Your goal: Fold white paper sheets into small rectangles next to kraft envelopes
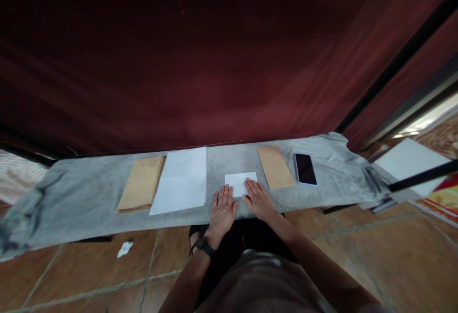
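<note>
A small white folded paper (239, 182) lies on the grey cloth in front of me. My left hand (223, 209) rests flat at its left edge, fingers stretched forward. On its right side lies my right hand (259, 199), palm down, fingertips on the paper. Further left are large white sheets (182, 179) and a stack of brown envelopes (140, 182). A single brown envelope (275, 167) is just right of the folded paper, with a dark-screened phone (305, 169) beyond it.
The grey cloth (82, 198) covers a long narrow surface against a dark red curtain (222, 65). Black metal bars (400, 60) stand at the right. A crumpled white scrap (125, 248) is on the tiled floor (96, 265).
</note>
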The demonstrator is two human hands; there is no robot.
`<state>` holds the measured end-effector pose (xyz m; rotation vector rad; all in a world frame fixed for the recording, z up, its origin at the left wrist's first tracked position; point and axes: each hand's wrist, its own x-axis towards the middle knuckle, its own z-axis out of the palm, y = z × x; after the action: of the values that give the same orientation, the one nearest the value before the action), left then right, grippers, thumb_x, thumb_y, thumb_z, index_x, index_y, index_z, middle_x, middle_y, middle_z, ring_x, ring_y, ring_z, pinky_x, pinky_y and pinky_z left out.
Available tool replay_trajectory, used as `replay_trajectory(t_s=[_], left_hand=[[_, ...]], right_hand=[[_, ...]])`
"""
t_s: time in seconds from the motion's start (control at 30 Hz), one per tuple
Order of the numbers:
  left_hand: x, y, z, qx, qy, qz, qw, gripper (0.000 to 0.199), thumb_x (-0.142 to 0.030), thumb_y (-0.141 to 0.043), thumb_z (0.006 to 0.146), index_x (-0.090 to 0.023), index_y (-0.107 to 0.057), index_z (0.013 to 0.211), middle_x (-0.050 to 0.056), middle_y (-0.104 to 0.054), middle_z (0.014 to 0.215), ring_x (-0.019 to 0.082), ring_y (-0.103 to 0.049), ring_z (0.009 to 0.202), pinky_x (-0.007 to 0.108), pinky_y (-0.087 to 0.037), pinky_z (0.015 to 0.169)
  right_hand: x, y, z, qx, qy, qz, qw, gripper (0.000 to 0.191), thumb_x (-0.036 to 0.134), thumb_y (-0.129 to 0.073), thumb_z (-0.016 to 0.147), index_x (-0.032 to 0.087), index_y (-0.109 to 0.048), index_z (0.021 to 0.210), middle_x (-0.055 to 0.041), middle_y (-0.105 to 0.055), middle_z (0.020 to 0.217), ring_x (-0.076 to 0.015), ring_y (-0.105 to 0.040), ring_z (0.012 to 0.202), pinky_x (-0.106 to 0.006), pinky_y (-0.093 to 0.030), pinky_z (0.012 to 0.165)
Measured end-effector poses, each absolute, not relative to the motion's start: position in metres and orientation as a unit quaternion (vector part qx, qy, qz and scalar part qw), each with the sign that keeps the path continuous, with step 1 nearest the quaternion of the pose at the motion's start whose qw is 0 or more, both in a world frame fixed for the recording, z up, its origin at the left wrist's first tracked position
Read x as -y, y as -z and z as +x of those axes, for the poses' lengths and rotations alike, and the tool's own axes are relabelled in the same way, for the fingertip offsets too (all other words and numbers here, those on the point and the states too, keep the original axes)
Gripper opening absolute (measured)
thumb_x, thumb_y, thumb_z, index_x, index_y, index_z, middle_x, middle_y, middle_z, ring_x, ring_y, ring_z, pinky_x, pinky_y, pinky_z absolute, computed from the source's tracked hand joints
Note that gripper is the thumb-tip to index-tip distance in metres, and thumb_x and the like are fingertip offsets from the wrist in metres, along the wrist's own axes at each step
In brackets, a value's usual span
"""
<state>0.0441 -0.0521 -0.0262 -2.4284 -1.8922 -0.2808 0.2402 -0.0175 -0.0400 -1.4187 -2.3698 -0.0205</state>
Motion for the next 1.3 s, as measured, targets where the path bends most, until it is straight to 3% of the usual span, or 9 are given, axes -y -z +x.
replay_trajectory(t_s=[0.27, 0.47, 0.8, 1.1, 1.3], left_hand=[[0.037, 0.022, 0.074, 0.617, 0.081, -0.782, -0.027, 0.058, -0.033, -0.026, 0.104, -0.007, -0.034, 0.156, 0.016, -0.038, 0.160, 0.026, -0.028, 0.152, 0.052, -0.023, 0.125], [0.003, 0.015, 0.107, 0.557, 0.062, -0.823, -0.093, 0.056, -0.031, -0.016, 0.106, -0.014, -0.034, 0.156, 0.010, -0.038, 0.161, 0.020, -0.029, 0.152, 0.044, -0.027, 0.124], [-0.020, 0.016, 0.097, 0.580, 0.087, -0.808, -0.059, 0.059, -0.038, -0.018, 0.106, -0.011, -0.034, 0.156, 0.012, -0.036, 0.162, 0.022, -0.024, 0.153, 0.045, -0.025, 0.124], [0.043, 0.017, 0.061, 0.560, 0.089, -0.824, 0.000, 0.061, -0.043, -0.031, 0.105, -0.012, -0.032, 0.157, 0.015, -0.032, 0.163, 0.025, -0.024, 0.153, 0.048, -0.025, 0.125], [0.057, 0.014, 0.055, 0.556, 0.083, -0.827, 0.004, 0.059, -0.036, -0.036, 0.103, -0.013, -0.031, 0.157, 0.015, -0.030, 0.164, 0.026, -0.025, 0.153, 0.048, -0.027, 0.124]], right_hand=[[0.027, 0.036, 0.253, 0.836, 0.018, -0.519, 0.177, 0.060, 0.036, -0.043, 0.103, 0.009, -0.033, 0.157, -0.0151, -0.039, 0.159, -0.0266, -0.038, 0.147, -0.046, -0.026, 0.123], [0.025, 0.031, 0.251, 0.847, 0.013, -0.510, 0.148, 0.055, 0.028, -0.041, 0.102, 0.008, -0.038, 0.154, -0.0163, -0.041, 0.158, -0.0266, -0.037, 0.147, -0.048, -0.025, 0.123], [0.027, 0.030, 0.251, 0.839, 0.012, -0.515, 0.174, 0.054, 0.032, -0.038, 0.105, 0.006, -0.040, 0.153, -0.0166, -0.041, 0.158, -0.0265, -0.039, 0.146, -0.047, -0.027, 0.123], [0.028, 0.032, 0.254, 0.838, 0.001, -0.514, 0.181, 0.059, 0.036, -0.041, 0.105, 0.008, -0.033, 0.156, -0.0171, -0.036, 0.160, -0.0279, -0.036, 0.148, -0.049, -0.026, 0.123], [0.028, 0.029, 0.223, 0.817, -0.022, -0.542, 0.195, 0.057, 0.038, -0.036, 0.106, 0.009, -0.036, 0.155, -0.0166, -0.042, 0.157, -0.0271, -0.036, 0.148, -0.052, -0.022, 0.124]])
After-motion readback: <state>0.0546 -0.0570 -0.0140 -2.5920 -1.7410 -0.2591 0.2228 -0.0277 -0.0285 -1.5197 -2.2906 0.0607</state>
